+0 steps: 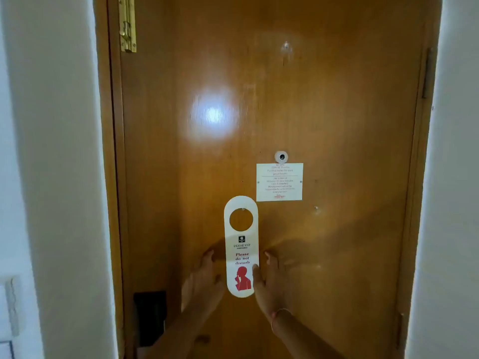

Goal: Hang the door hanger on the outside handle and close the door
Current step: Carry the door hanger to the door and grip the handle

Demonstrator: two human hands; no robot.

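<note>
A white door hanger (241, 257) with a round hole, red "Please do not disturb" lettering and a red figure lies flat against the shut wooden door (337, 112); a small pin shows at the top of the hole. My right hand (267, 283) grips its lower right edge, thumb on the front. My left hand (203, 278) is just left of the hanger with fingers spread, next to its edge. A black lock box (149, 317) sits low at the door's left edge; no handle lever is visible.
A white notice (279, 182) is fixed under the peephole (281, 157). A brass bolt (127, 24) is at the door's top left. White walls (51, 151) flank the frame on both sides, and a wall switch (11, 307) is at the lower left.
</note>
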